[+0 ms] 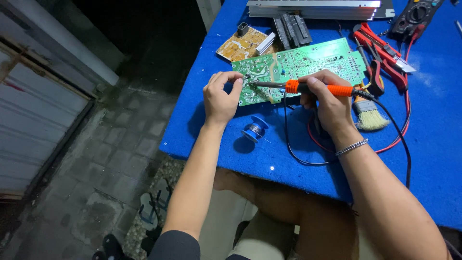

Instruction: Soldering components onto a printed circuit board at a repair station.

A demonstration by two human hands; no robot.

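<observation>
Head view: I see the green circuit board [298, 67] lying flat, solder side up, on the blue felt tabletop [433, 120]. My right hand [327, 98] grips the orange-handled soldering iron [308, 87], its tip on the board. My left hand [221, 96] pinches at the board's edge. A solder spool [255, 130] sits nearby, a bristle brush [369, 115] beside.

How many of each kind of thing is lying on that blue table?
Circuit boards: 2, green and tan
Soldering iron: 1
Solder spool: 1
Brush: 1
Red-handled hand tools: 2
Multimeter: 1
Black finned parts: 1 cluster
Metal bar: 1
Total: 10
</observation>
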